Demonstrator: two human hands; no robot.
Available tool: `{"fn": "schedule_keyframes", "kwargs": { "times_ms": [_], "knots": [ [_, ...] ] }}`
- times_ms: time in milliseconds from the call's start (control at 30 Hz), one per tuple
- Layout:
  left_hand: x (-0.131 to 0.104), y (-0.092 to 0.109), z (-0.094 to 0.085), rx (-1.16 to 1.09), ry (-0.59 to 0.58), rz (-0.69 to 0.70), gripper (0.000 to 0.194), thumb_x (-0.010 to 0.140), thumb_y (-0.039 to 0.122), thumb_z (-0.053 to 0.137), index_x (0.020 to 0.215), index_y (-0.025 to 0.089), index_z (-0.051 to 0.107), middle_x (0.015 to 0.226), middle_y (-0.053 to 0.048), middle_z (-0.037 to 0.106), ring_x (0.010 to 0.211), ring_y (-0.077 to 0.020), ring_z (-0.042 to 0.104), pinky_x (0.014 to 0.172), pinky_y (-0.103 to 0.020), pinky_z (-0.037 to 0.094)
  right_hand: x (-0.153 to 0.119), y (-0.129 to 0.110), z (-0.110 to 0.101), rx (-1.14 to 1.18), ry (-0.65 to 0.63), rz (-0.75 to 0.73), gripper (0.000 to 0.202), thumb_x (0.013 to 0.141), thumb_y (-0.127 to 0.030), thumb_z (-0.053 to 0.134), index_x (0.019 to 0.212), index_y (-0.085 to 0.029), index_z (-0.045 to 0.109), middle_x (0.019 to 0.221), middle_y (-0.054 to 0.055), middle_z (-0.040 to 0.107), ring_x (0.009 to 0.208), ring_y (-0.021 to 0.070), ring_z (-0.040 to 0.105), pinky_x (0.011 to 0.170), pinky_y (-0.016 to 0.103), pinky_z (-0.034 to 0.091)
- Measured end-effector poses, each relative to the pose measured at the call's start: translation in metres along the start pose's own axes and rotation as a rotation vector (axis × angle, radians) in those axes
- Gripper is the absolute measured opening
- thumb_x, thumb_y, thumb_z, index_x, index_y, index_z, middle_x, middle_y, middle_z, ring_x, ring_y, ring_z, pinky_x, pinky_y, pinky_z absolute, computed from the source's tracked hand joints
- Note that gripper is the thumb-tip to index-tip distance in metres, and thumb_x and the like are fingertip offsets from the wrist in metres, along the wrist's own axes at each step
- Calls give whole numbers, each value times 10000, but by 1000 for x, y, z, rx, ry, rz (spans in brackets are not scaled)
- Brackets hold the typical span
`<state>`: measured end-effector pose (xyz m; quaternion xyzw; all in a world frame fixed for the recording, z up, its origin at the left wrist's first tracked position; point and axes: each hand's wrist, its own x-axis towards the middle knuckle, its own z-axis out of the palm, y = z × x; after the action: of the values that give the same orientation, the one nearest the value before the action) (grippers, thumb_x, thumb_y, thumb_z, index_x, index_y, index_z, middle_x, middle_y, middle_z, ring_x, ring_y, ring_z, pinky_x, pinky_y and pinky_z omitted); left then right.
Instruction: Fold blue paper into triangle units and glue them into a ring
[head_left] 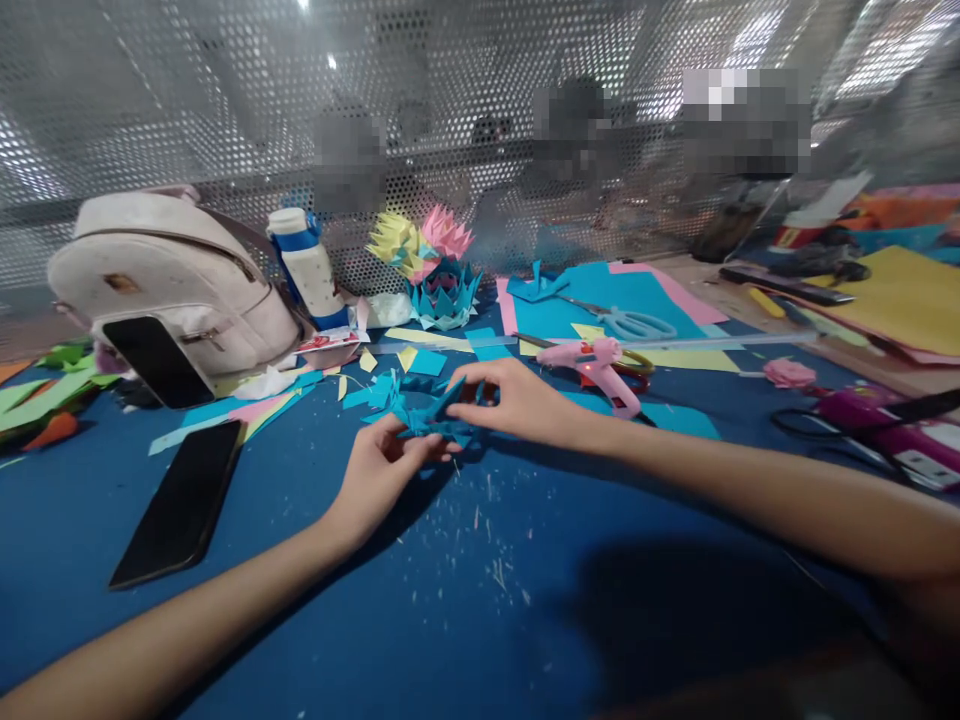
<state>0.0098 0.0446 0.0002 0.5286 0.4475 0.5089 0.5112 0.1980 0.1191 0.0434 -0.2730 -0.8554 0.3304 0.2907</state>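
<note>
Both hands are on a blue folded-paper flower (420, 402), a ring of pointed petals held just over the blue table (480, 580). My left hand (386, 465) grips its near left side, thumb and fingers closed on the paper. From the right, my right hand (510, 400) pinches a petal between thumb and fingers. Part of the flower is hidden behind the fingers. Beyond it stand finished paper flowers: a yellow one (396, 243), a pink one (448, 234) and a blue one (444, 298). A pink glue gun (596, 368) lies just past my right wrist.
Two phones, one lying flat (184, 505) and one leaning (159, 362) on a white backpack (180, 265), are at left, near a bottle (309, 270). Light-blue scissors (634, 322) rest on blue paper sheets (645, 290). A purple power strip (892, 435) is at right.
</note>
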Motion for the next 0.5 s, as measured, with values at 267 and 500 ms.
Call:
{"fn": "schedule_keyframes", "kwargs": {
  "times_ms": [267, 500],
  "knots": [
    [-1, -3, -5, 2, 15, -20, 203, 770, 341, 772, 870, 169, 730, 842, -60, 784, 791, -239, 765, 802, -390, 638, -5, 6, 7, 151, -73, 141, 161, 853, -298, 661, 866, -143, 702, 772, 20, 675, 697, 119, 577, 634, 248, 430],
    [0, -4, -5, 3, -7, -49, 197, 749, 354, 796, 821, 176, 754, 784, -57, 785, 735, -243, 766, 739, -372, 643, -8, 3, 9, 124, -81, 131, 131, 841, -274, 684, 852, -146, 711, 728, -7, 660, 660, 101, 557, 618, 226, 416]
  ]
}}
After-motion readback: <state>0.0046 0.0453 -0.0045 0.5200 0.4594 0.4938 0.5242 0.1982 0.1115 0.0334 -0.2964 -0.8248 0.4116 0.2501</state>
